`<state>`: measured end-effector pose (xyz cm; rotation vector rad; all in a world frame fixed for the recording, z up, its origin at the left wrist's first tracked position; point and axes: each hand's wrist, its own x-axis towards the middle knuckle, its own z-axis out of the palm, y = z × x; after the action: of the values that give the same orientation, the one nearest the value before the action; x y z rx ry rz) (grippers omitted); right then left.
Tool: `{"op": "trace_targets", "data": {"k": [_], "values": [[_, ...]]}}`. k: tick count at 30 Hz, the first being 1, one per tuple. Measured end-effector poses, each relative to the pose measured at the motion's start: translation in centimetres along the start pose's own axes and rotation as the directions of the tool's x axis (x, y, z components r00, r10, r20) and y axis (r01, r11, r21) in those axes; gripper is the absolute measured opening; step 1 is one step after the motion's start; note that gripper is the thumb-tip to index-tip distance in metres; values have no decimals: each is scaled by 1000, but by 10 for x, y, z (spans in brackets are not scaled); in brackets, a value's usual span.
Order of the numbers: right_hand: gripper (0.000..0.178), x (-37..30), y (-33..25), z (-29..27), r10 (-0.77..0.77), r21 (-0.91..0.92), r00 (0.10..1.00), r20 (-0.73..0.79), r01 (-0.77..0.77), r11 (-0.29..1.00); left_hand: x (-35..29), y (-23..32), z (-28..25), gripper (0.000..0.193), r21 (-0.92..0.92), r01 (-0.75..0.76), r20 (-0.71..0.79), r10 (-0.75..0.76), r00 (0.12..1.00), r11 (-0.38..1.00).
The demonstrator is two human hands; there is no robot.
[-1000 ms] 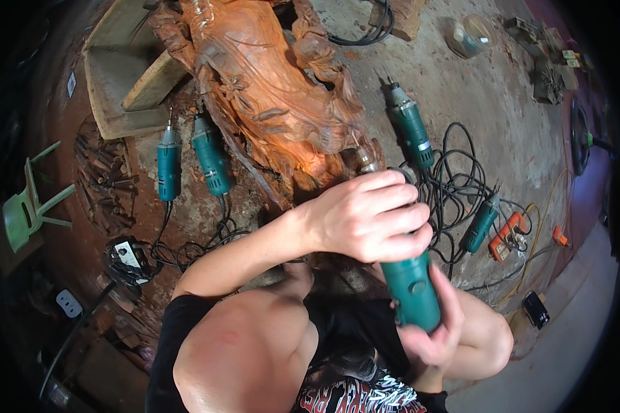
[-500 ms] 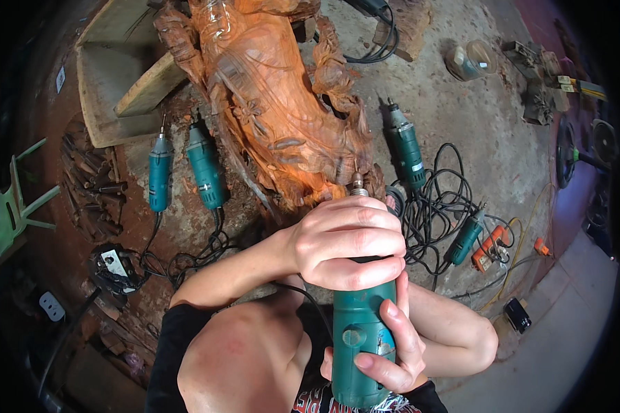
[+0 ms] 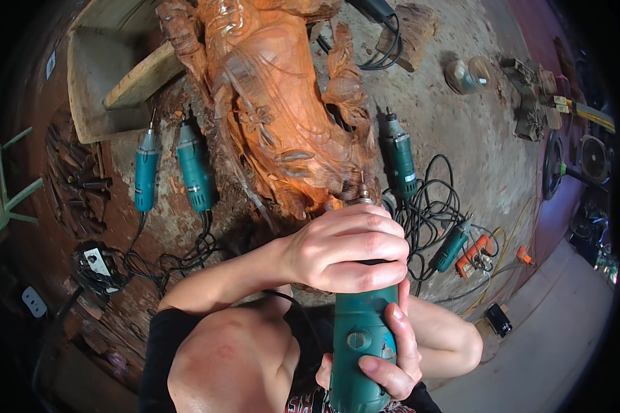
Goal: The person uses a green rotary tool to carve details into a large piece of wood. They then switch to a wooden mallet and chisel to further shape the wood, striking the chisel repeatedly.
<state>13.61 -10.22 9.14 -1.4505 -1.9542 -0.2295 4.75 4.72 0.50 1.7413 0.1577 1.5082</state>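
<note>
A green die grinder (image 3: 362,330) points away from me, gripped in both hands. My left hand (image 3: 348,248) wraps over its front end, fingers closed. Lower down, my right hand (image 3: 396,358) is closed around the grinder's body, thumb across its top. Beyond my left hand the metal collet and bit (image 3: 364,191) stick out at the near end of an orange-brown wood carving (image 3: 282,103). Whether the bit touches the wood, I cannot tell. Carved leaves and folds cover the carving.
Two green die grinders (image 3: 195,172) lie left of the carving; another green grinder (image 3: 401,155) lies right beside tangled black cords (image 3: 430,213). A smaller one (image 3: 453,246) rests near an orange power strip (image 3: 475,256). Dark carving tools (image 3: 79,179) lie far left, near a green chair (image 3: 3,196).
The view has shifted a little, so most surroundings sit further left. Both hands keep their hold on the grinder, and its bit shows at a slightly different spot by the carving's near end.
</note>
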Motion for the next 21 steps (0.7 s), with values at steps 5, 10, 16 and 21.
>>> {"op": "trace_targets", "data": {"k": [5,10,16,21], "values": [[41,-5,15,-21,-116,3,986,121,116,993,5,0,-3,24,-16,26,26,-26,999,1000],[46,-9,25,-28,-169,27,966,196,167,986,3,1,-1,25,20,30,6,-30,1000,999],[53,-24,4,-26,-5,-69,992,129,14,998,6,0,0,22,39,40,16,-41,999,998],[57,-15,19,-15,-41,224,996,73,24,974,5,-1,3,23,50,21,8,-21,1000,999]]}}
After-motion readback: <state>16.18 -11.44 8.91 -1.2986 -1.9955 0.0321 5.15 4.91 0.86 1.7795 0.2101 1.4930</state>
